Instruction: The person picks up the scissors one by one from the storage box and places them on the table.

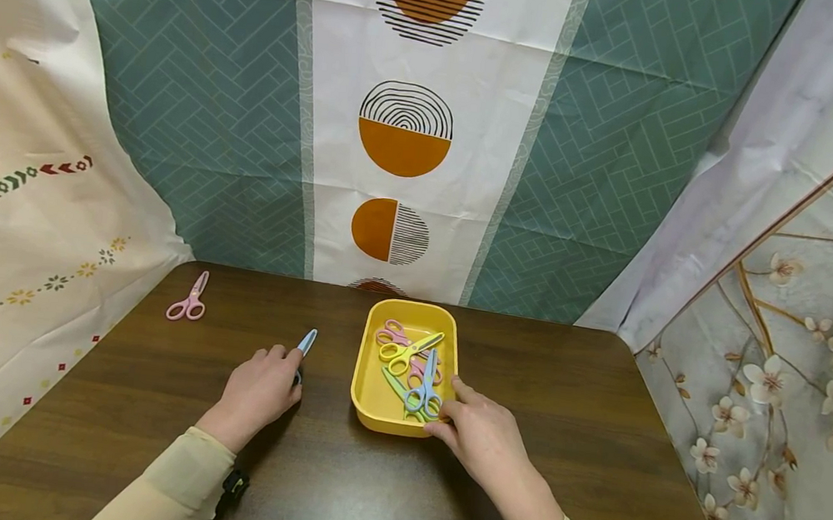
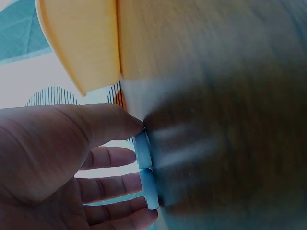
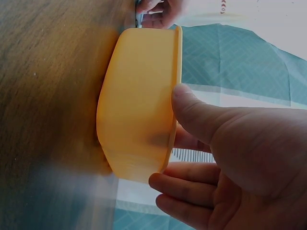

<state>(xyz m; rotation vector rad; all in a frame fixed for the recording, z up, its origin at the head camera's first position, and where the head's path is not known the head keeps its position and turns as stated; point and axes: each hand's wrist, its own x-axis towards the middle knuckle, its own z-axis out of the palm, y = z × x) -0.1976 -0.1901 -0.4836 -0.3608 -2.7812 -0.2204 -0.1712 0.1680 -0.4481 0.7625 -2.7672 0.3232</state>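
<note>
My left hand (image 1: 259,389) grips a pair of blue scissors (image 1: 308,342) by the handles, low over the table; the blade points away from me. In the left wrist view, thumb and fingers are at the blue handles (image 2: 149,189), close to the wood. At the near right corner of a yellow tray (image 1: 372,385), my right hand (image 1: 487,436) holds the rim, its thumb against the near side in the right wrist view. Inside the tray lie blue scissors (image 1: 429,378), yellow scissors (image 1: 401,354), pink scissors (image 1: 392,332) and something green (image 1: 394,382), partly overlapping.
Another pair of pink scissors (image 1: 188,305) lies near the far left edge of the brown wooden table (image 1: 556,374). Patterned cloths hang behind the table (image 1: 198,105) and at both sides.
</note>
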